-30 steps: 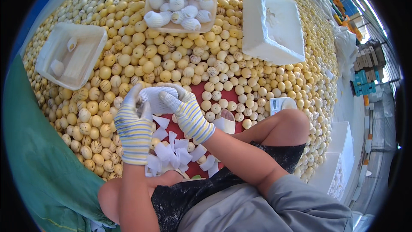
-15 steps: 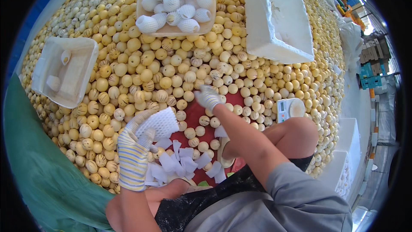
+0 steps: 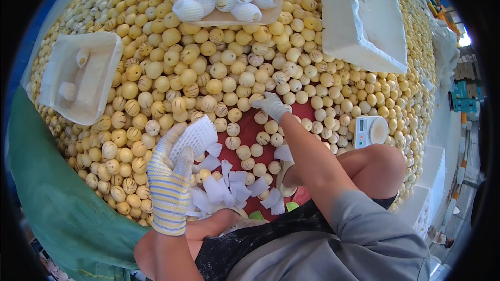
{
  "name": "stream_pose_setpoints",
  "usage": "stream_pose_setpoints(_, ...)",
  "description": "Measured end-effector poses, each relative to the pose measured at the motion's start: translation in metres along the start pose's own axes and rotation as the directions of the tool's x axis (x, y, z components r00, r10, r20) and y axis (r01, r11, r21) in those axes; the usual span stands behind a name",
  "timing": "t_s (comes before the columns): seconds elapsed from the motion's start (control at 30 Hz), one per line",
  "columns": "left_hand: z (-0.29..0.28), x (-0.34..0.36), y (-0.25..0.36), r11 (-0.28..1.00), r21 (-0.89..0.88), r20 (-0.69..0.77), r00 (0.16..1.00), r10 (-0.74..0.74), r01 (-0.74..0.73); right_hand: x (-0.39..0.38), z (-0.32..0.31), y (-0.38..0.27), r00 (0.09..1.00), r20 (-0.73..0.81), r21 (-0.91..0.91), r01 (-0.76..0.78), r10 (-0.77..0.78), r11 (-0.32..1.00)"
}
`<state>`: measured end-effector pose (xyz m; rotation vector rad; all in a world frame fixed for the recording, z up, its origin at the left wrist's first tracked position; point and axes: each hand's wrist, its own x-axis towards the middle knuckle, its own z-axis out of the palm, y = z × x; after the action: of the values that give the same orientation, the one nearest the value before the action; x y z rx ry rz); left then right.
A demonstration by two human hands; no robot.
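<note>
Both hands wear striped knit gloves. My left hand point(image 3: 174, 171) is closed around a white foam net sleeve point(image 3: 196, 136), held up over the fruit; no fruit shows inside it. Ahead and to the right, my right hand point(image 3: 272, 106) reaches down to the pile, thumb and fingers around a yellow pepino melon point(image 3: 256, 98). Striped pepino melons point(image 3: 263, 138) lie loose on a red sheet point(image 3: 249, 131) between the hands. Several flat white foam sleeves point(image 3: 217, 188) are heaped below, by my feet.
A tub point(image 3: 229, 20) of foam-wrapped melons stands at the far middle. Another tub point(image 3: 112, 62) at left holds two foam-wrapped ones. A white foam box point(image 3: 338, 15) sits at far right, with a small scale point(image 3: 361, 134) nearer. Green cloth point(image 3: 57, 187) covers the left edge.
My right hand has moved slightly forward and come onto a melon. My left hand still holds the foam sleeve. The view has shifted, so the tubs sit higher in it.
</note>
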<state>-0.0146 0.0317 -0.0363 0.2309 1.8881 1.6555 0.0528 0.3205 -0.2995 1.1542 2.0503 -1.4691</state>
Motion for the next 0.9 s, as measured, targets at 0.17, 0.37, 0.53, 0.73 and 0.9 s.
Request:
stream_pose_setpoints(0.17, -0.006, 0.000, 0.000, 0.999, -0.038, -0.068, 0.998, -0.014, 0.011, -0.052, 0.007, -0.041, 0.836, 0.211, 0.971, -0.117, -0.506, 0.210)
stream_pose_setpoints(0.37, -0.008, -0.009, 0.008, 0.959, -0.259, 0.057, 0.993, -0.102, 0.113, -0.168, 0.004, -0.146, 0.643, 0.246, 0.716, 0.384, -0.726, 0.583)
stream_pose_setpoints(0.53, -0.017, -0.015, 0.008, 0.954, -0.276, 0.139, 0.987, -0.077, 0.113, -0.223, 0.011, -0.181, 0.381, 0.171, 0.068, 0.915, -0.908, 0.397)
stream_pose_setpoints(0.73, -0.002, -0.026, 0.009, 0.917, -0.274, 0.123, 0.935, 0.331, -0.289, -0.181, 0.034, -0.131, 0.530, 0.253, 0.967, -0.113, -0.809, 0.228)
stream_pose_setpoints(0.9, 0.006, -0.034, 0.007, 0.765, 0.362, 0.183, 0.845, 0.502, -0.533, -0.195, 0.069, -0.117, 0.666, 0.357, 0.913, -0.399, -0.655, 0.092)
